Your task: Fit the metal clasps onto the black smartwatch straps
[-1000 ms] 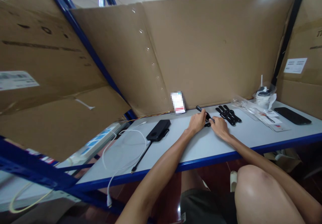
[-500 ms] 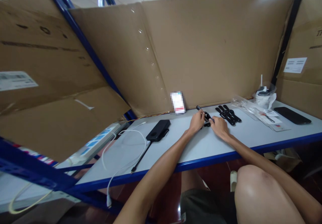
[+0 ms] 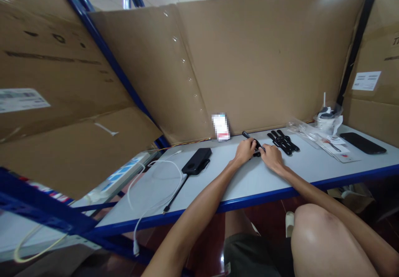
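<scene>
Over the middle of the grey shelf, my left hand (image 3: 245, 150) has its fingers closed around the far strap of a black watch (image 3: 258, 143). My right hand (image 3: 270, 156) pinches the near end of the same watch from the other side. One strap end sticks out beyond my left fingers, while the watch's middle is partly covered by both hands. Another dark piece shows just beneath it, too hidden to make out. Right of my hands, several similar black watches (image 3: 283, 142) lie side by side with their straps laid out straight.
A black power bank (image 3: 196, 161) with a short cable and a looped white cable (image 3: 181, 177) lie to the left. A lit phone (image 3: 221, 127) leans on the cardboard wall (image 3: 264, 61). At right are plastic bags (image 3: 304, 131), a lidded cup (image 3: 325, 121) and a dark phone (image 3: 363, 143).
My left fingers have shifted slightly right and closed further over the watch, covering more of its middle. My right hand stays nearly in place.
</scene>
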A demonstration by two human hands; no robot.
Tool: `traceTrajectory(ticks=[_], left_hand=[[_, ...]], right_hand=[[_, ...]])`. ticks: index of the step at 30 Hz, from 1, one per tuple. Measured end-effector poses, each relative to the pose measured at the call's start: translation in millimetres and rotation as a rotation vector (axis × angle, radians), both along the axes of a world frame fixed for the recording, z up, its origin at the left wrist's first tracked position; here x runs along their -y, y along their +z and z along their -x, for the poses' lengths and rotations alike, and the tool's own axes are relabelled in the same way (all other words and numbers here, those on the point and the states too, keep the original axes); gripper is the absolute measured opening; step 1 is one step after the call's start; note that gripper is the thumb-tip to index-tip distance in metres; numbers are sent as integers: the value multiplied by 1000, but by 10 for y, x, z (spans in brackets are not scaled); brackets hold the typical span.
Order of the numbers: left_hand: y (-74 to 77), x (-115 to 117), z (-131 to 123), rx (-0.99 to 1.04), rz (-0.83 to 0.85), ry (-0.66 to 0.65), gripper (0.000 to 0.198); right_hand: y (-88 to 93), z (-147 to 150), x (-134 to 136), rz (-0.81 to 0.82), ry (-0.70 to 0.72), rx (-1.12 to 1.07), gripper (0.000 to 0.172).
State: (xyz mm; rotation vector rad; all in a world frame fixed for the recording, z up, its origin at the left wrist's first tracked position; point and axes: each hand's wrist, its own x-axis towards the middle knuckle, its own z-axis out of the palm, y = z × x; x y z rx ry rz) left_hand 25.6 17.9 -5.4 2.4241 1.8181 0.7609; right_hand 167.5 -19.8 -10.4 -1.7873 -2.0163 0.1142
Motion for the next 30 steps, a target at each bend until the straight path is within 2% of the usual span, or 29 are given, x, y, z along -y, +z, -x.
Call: traceTrajectory(ticks=[3, 9, 14, 17, 24, 30], left_hand=[[3, 37, -5, -11, 11, 14, 32], [41, 114, 11, -35, -41, -61, 26], [17, 26, -2, 96, -8, 10, 34], [-3, 9, -7, 137, -9, 5, 32], [58, 102, 62, -128, -29, -119, 27], [71, 88, 82, -138, -37, -69, 35]], right_hand=[[3, -8, -16, 26, -8, -24, 34], [-13, -18, -46, 28, -28, -66, 35], [4, -5, -16, 18, -10, -47, 34], [4, -7, -28, 25, -19, -60, 33], [-30, -30, -93, 38, -44, -128, 35], [-51, -20, -83, 15, -4, -94, 34]])
